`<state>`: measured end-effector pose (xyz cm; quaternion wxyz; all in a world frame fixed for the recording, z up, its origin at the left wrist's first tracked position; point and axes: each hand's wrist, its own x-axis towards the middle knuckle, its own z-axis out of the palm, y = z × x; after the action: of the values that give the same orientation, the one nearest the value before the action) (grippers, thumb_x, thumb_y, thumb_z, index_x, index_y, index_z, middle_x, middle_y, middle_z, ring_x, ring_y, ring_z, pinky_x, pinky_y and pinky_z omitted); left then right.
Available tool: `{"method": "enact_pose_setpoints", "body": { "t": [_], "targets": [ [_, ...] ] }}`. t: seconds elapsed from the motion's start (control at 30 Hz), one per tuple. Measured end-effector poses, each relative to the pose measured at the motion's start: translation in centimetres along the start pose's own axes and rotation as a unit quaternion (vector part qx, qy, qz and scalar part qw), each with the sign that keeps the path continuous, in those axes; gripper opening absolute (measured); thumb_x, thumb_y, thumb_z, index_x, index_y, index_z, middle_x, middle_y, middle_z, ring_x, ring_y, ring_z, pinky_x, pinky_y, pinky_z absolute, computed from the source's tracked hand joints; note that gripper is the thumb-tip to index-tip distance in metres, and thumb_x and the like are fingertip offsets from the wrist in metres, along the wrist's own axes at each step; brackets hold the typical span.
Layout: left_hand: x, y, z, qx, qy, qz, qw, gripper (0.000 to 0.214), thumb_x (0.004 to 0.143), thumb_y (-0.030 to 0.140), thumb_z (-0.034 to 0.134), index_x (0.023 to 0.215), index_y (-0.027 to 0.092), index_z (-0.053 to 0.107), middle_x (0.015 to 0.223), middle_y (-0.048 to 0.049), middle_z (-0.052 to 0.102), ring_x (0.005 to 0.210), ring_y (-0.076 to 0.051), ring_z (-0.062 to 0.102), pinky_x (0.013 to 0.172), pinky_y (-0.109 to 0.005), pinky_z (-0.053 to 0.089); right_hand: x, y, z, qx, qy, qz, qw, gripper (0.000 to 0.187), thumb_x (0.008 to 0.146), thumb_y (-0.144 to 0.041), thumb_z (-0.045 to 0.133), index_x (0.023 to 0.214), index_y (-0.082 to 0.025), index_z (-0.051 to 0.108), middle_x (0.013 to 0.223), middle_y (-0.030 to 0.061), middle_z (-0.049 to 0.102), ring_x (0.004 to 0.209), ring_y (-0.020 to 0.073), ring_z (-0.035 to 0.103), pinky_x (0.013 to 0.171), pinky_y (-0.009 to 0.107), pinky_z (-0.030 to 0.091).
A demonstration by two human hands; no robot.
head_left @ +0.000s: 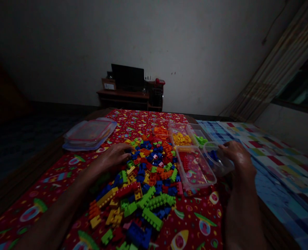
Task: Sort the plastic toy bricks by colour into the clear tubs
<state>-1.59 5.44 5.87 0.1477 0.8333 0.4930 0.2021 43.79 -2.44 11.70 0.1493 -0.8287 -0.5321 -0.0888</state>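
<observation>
A big heap of plastic building bricks [140, 187] in blue, green, orange, yellow and red lies on a red patterned cloth [52, 180]. My left hand [113, 156] rests on the heap's far left edge, fingers curled down among the bricks; what they hold is hidden. My right hand [235, 154] grips the rim of a clear container with blue bricks [216, 159], tilted at the right. Beside it stands a clear container with a few red bricks [195, 166]. Further back are containers with yellow bricks [181, 138], green bricks [200, 139] and orange bricks [160, 131].
A stack of clear lids [90, 133] lies at the far left of the cloth. A blue chequered cloth [273, 163] covers the surface to the right. At the back wall stands a low desk with a dark screen [129, 86]. The room is dim.
</observation>
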Motion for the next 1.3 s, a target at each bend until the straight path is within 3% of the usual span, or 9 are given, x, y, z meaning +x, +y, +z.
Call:
{"method": "enact_pose_setpoints", "body": {
  "t": [0.1, 0.23, 0.37, 0.5, 0.73, 0.9, 1.0, 1.17, 1.3],
  "targets": [
    [0.0, 0.9, -0.4, -0.016, 0.016, -0.028, 0.999, 0.042, 0.077, 0.045, 0.05, 0.107, 0.024, 0.07, 0.103, -0.0063, 0.074, 0.092, -0.028, 0.068, 0.083, -0.036, 0.053, -0.4, -2.8, -1.1, -0.01, 0.034, -0.01, 0.999, 0.033, 0.089, -0.035, 0.045, 0.094, -0.016, 0.071, 0.094, 0.0157, 0.071, 0.089, 0.0272, 0.064, 0.072, 0.034, 0.044],
    [0.1, 1.6, -0.3, -0.043, 0.041, -0.043, 0.997, 0.046, 0.078, 0.049, 0.051, 0.114, 0.025, 0.068, 0.104, -0.0056, 0.075, 0.092, -0.029, 0.07, 0.081, -0.037, 0.054, -2.2, -9.0, -0.4, 0.072, 0.08, -0.163, 0.981, 0.029, 0.091, -0.025, 0.043, 0.102, -0.017, 0.069, 0.086, 0.0116, 0.071, 0.078, 0.0225, 0.064, 0.07, 0.031, 0.045],
    [0.2, 1.7, -0.2, -0.084, 0.061, -0.043, 0.994, 0.048, 0.076, 0.055, 0.054, 0.111, 0.026, 0.068, 0.106, -0.005, 0.074, 0.097, -0.028, 0.069, 0.084, -0.037, 0.054, -5.9, -15.6, 3.6, 0.169, -0.02, -0.394, 0.903, 0.029, 0.091, -0.012, 0.041, 0.106, -0.017, 0.065, 0.093, 0.0086, 0.069, 0.082, 0.0178, 0.063, 0.074, 0.028, 0.048],
    [0.3, 1.6, -0.5, -0.145, 0.062, -0.059, 0.986, 0.059, 0.071, 0.062, 0.056, 0.112, 0.021, 0.067, 0.1, -0.0069, 0.075, 0.095, -0.029, 0.069, 0.083, -0.039, 0.056, -8.8, -18.4, 7.1, 0.197, -0.021, -0.513, 0.835, 0.033, 0.089, -0.011, 0.048, 0.121, -0.018, 0.056, 0.118, 0.0101, 0.06, 0.115, 0.0207, 0.052, 0.095, 0.034, 0.045],
    [0.3, 1.8, 0.1, -0.183, 0.049, -0.024, 0.982, 0.06, 0.067, 0.058, 0.065, 0.116, 0.025, 0.065, 0.116, -0.0057, 0.07, 0.104, -0.029, 0.066, 0.091, -0.04, 0.053, -9.3, -17.5, 7.3, 0.171, -0.01, -0.515, 0.84, 0.035, 0.09, -0.014, 0.05, 0.125, -0.015, 0.052, 0.111, 0.0133, 0.061, 0.109, 0.0238, 0.053, 0.093, 0.038, 0.046],
    [0.2, 3.3, 0.7, -0.265, 0.018, -0.062, 0.962, 0.071, 0.063, 0.052, 0.071, 0.126, 0.022, 0.057, 0.103, -0.0073, 0.074, 0.099, -0.029, 0.068, 0.087, -0.044, 0.054, -8.8, -18.9, 6.3, 0.258, -0.03, -0.439, 0.86, 0.025, 0.09, -0.021, 0.051, 0.113, -0.013, 0.055, 0.09, 0.0095, 0.066, 0.082, 0.02, 0.06, 0.075, 0.031, 0.047],
    [0.1, 4.2, 1.1, -0.338, 0.011, -0.066, 0.939, 0.078, 0.063, 0.043, 0.071, 0.133, 0.02, 0.048, 0.1, -0.0082, 0.074, 0.093, -0.027, 0.07, 0.082, -0.042, 0.056, -8.8, -19.9, 5.9, 0.332, -0.087, -0.433, 0.834, 0.029, 0.084, -0.013, 0.053, 0.113, -0.014, 0.053, 0.089, 0.0067, 0.067, 0.076, 0.0171, 0.062, 0.068, 0.025, 0.045],
    [0.0, 5.3, 2.2, -0.374, -0.003, -0.068, 0.925, 0.088, 0.064, 0.03, 0.067, 0.145, 0.023, 0.03, 0.113, -0.0106, 0.069, 0.073, -0.021, 0.072, 0.063, -0.033, 0.057, -9.4, -19.9, 5.5, 0.385, -0.126, -0.496, 0.768, 0.041, 0.085, -0.007, 0.051, 0.125, -0.017, 0.05, 0.108, 0.0091, 0.067, 0.094, 0.0182, 0.062, 0.077, 0.026, 0.044],
    [-0.2, 6.0, 2.6, -0.374, 0.0, -0.062, 0.925, 0.089, 0.068, 0.036, 0.066, 0.147, 0.022, 0.027, 0.119, -0.0126, 0.067, 0.073, -0.021, 0.072, 0.069, -0.035, 0.058, -9.0, -19.2, 5.2, 0.364, -0.119, -0.487, 0.785, 0.029, 0.088, -0.011, 0.052, 0.115, -0.017, 0.057, 0.101, 0.0086, 0.068, 0.089, 0.0179, 0.061, 0.074, 0.025, 0.043]
  ]
}}
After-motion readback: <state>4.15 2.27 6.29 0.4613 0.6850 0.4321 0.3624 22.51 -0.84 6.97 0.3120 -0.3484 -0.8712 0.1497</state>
